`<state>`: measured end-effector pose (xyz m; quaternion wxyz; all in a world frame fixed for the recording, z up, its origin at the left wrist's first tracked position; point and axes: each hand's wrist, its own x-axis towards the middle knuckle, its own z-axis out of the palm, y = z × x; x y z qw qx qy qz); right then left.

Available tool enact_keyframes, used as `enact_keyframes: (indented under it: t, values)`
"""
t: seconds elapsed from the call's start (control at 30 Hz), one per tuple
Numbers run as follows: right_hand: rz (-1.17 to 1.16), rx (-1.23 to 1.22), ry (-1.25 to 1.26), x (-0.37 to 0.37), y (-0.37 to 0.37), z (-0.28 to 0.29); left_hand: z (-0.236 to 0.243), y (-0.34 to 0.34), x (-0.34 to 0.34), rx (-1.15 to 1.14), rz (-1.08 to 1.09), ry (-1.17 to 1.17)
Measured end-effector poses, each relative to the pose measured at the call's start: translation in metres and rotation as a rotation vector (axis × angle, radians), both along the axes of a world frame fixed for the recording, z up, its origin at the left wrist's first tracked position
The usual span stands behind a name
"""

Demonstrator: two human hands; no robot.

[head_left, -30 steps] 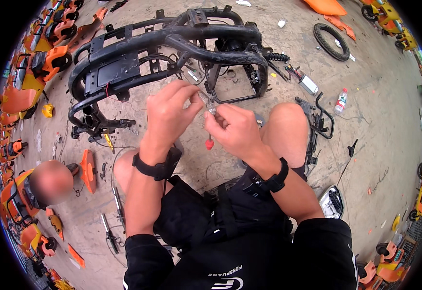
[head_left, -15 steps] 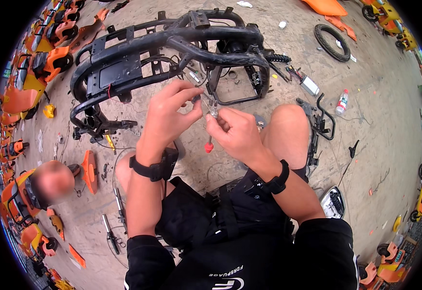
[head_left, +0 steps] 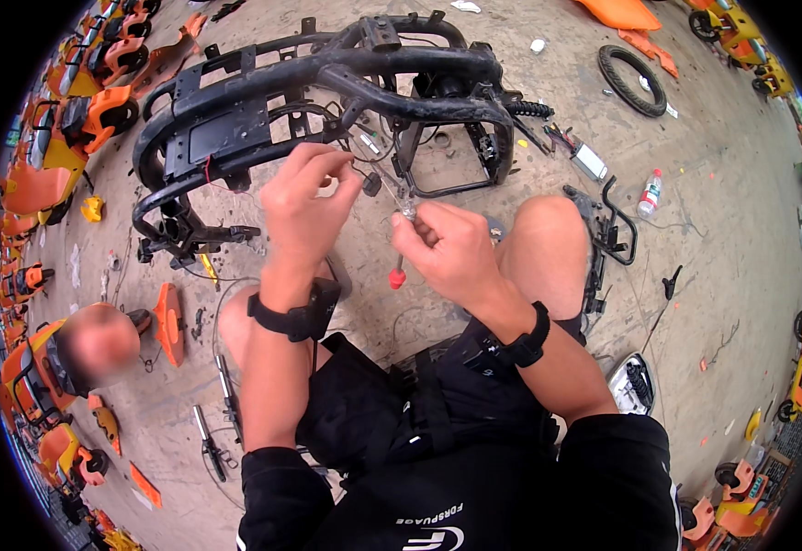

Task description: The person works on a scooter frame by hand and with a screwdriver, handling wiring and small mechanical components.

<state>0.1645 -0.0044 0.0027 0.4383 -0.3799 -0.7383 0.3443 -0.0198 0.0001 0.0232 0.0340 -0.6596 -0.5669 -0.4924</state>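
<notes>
Wires trail out of the black tubular scooter frame and run down between the two hands, above the person's bare knees. The left hand pinches a small dark connector at its fingertips, fingers curled in close. The right hand is closed around a small clear-ended piece on the same wiring, and a red-handled tool pokes out just below it. Both wrists carry black bands.

The frame lies on its side on a bare, dusty concrete floor, stained and scattered with parts. A loose black tyre lies well beyond the frame, to the right, with a plastic bottle nearer and a black bracket just beside the right knee. Orange body panels and orange scooters crowd the left edge, and more line the far right rim. Hand tools rest on the floor by the left thigh. Another person sits low at the left.
</notes>
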Motion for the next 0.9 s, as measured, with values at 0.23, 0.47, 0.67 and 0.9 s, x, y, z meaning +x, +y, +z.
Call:
enact_keyframes:
  t: [0.23, 0.47, 0.67, 0.9]
  values:
    - [0.002, -0.064, 0.028, -0.003, -0.003, 0.001, 0.008, -0.018, 0.008, -0.266, -0.141, -0.094]
    - [0.004, 0.020, -0.020, -0.004, -0.003, -0.002, 0.002, -0.018, 0.014, -0.367, -0.131, -0.188]
    - [-0.002, 0.053, -0.027, -0.005, -0.003, -0.006, -0.001, -0.016, 0.014, -0.568, -0.093, -0.422]
    - [0.017, 0.052, -0.028, -0.006, -0.003, -0.005, 0.000, -0.014, 0.013, -0.717, -0.144, -0.783]
